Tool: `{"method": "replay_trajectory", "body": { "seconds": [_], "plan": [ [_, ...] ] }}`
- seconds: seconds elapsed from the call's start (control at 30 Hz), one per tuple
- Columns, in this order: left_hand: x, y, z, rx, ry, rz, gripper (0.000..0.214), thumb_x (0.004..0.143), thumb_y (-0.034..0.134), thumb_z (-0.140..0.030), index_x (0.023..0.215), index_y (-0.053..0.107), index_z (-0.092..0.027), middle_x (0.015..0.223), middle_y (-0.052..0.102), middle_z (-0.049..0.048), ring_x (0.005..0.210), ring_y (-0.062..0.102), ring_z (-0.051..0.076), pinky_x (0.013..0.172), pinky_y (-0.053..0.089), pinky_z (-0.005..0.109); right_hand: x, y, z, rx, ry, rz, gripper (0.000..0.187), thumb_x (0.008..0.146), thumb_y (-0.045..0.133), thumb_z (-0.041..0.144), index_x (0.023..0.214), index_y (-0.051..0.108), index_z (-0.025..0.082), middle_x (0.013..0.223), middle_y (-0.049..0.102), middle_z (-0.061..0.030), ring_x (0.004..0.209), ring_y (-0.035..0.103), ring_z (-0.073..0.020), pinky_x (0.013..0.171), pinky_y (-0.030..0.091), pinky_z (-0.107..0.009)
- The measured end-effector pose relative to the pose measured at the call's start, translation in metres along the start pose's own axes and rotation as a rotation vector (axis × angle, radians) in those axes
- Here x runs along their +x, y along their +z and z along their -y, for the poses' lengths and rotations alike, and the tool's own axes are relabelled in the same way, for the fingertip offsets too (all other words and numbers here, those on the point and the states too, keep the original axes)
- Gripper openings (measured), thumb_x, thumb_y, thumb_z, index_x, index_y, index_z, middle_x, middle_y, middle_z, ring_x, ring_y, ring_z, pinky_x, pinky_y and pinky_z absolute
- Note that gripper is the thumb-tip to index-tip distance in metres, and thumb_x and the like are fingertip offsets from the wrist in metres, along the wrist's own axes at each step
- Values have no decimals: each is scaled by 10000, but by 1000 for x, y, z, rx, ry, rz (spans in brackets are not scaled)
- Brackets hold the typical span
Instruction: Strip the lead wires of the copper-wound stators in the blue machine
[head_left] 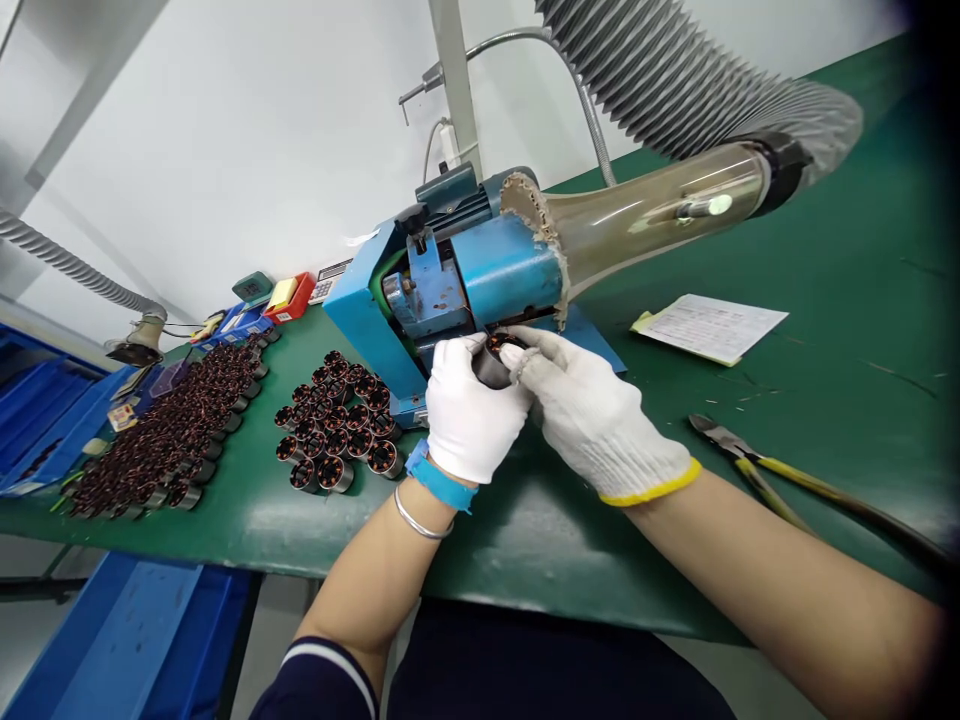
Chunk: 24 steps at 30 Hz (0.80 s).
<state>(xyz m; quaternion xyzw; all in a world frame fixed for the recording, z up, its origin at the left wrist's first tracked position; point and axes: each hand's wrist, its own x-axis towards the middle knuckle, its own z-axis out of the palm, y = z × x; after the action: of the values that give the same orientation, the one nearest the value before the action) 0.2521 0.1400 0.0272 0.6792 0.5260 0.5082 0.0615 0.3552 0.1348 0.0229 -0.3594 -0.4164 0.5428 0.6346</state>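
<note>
Both my hands wear white gloves and meet in front of a blue belt-driven machine (502, 260). Between them is a motor stator (493, 368), a short dark cylinder with copper windings showing at its upper end. My left hand (476, 415) wraps round its left and lower side. From the right, the fingers of my right hand (592, 405) press on its top edge and side. The fingertips partly cover the stator. Left of the machine stands a group of similar stators (335, 420), windings upward.
A much larger mass of stators (180, 430) spreads over the green table (300, 545) at left. Yellow-handled cutters (757, 465) and a paper sheet (709, 328) lie at right. A clear duct (660, 215) joins the machine to a grey hose (675, 80). Blue bins (127, 640) stand below left.
</note>
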Motion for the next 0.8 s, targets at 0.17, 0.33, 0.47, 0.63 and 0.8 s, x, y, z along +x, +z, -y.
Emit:
{"method": "replay_trajectory", "body": {
  "seconds": [0.17,0.33,0.47,0.63,0.8],
  "plan": [
    [1,0,-2,41,36,1,297,782,725,-265,1018,557,-202,984,669,75,924,677,239,831,571,380,-2,-3,-2,82,-8,27,412,751,767,452,1092,712,228,1066,754,-54,1112,686,-280,1009,548,-393],
    [3,3,-3,60,-2,37,333,747,742,-227,1017,547,-210,998,671,79,934,677,252,838,565,394,1,-5,-4,19,-1,0,448,742,775,474,1113,704,233,1103,752,-68,1131,684,-293,1028,546,-415],
    [-3,-1,-5,23,-25,52,290,775,725,-250,1004,554,-203,978,664,83,895,672,247,797,570,394,-3,-6,-7,-59,-18,-27,485,746,749,492,1131,690,204,1065,748,-99,1065,706,-301,969,581,-432],
    [-40,-34,4,-154,103,76,385,720,753,-165,1057,575,-210,1001,650,58,921,667,212,821,582,360,-33,-5,-15,-289,-146,60,570,665,845,533,1103,697,200,1091,715,-135,1010,702,-342,883,608,-473],
    [-82,-87,26,-279,-32,9,544,628,907,-343,1080,639,-206,1121,650,88,1054,662,254,932,578,412,-56,-19,-25,-569,-410,341,554,769,719,732,1131,722,313,1107,711,-95,1015,693,-362,833,625,-507]
  ]
}}
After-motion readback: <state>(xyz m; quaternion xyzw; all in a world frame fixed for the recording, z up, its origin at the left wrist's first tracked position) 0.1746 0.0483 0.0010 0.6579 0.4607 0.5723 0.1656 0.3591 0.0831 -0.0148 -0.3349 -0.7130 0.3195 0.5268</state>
